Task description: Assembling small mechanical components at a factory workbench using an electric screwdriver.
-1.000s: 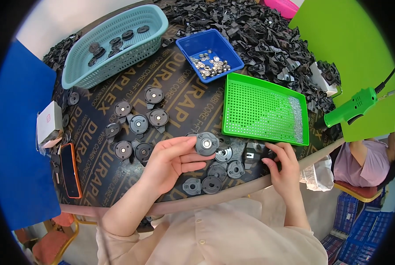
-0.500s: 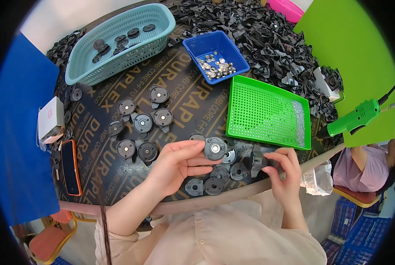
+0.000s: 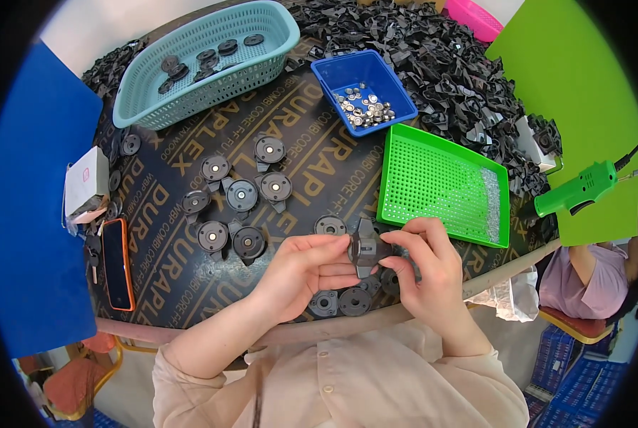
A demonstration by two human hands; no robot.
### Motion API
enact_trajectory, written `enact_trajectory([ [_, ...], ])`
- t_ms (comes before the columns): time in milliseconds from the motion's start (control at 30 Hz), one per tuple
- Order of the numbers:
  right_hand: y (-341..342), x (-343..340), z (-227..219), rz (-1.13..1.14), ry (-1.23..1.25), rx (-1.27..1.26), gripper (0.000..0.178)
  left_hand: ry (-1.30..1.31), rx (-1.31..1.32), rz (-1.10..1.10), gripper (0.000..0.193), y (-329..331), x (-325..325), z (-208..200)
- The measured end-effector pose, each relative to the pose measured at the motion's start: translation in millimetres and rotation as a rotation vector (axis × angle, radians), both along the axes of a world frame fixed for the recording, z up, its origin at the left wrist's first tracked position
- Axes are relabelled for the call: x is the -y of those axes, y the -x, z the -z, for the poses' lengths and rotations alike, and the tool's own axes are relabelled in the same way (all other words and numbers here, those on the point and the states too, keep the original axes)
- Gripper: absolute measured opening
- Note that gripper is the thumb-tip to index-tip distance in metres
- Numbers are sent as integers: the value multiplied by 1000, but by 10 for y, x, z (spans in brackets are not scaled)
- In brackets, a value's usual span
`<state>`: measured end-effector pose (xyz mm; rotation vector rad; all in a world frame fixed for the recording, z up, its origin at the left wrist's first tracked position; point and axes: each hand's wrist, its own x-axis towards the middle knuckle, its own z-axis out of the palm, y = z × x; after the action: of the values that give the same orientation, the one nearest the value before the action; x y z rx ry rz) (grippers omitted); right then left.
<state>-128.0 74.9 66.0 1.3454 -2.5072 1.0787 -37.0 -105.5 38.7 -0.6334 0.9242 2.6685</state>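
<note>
My left hand (image 3: pixel 301 274) and my right hand (image 3: pixel 424 267) meet over the near edge of the dark round table (image 3: pixel 169 264), both gripping one black plastic disc part with tabs (image 3: pixel 367 248). Under and beside the hands lie more round black discs (image 3: pixel 340 301). A cluster of several finished discs with metal centres (image 3: pixel 237 203) lies to the left of the hands. A blue bin of small metal pieces (image 3: pixel 365 89) stands farther back.
A teal basket (image 3: pixel 205 60) with a few discs sits at the back left. A green perforated tray (image 3: pixel 444 182) lies right of centre, a heap of black plastic parts (image 3: pixel 447 64) behind it. A green power tool (image 3: pixel 576 189) hangs right. A phone (image 3: pixel 117 262) lies left.
My right hand has come up from the discs at the table edge to the part in my left hand, and both hands now hold it. The part has turned on edge.
</note>
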Motion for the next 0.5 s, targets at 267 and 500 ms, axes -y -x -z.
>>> enact_trajectory([
  [267,-8,-3,-51,13,-24,-6,28,79,18,-33,27,-16,-39,24],
  [500,-8,1,-44,-7,-58,-26,29,38,0,-19,32,-16,-29,-1],
])
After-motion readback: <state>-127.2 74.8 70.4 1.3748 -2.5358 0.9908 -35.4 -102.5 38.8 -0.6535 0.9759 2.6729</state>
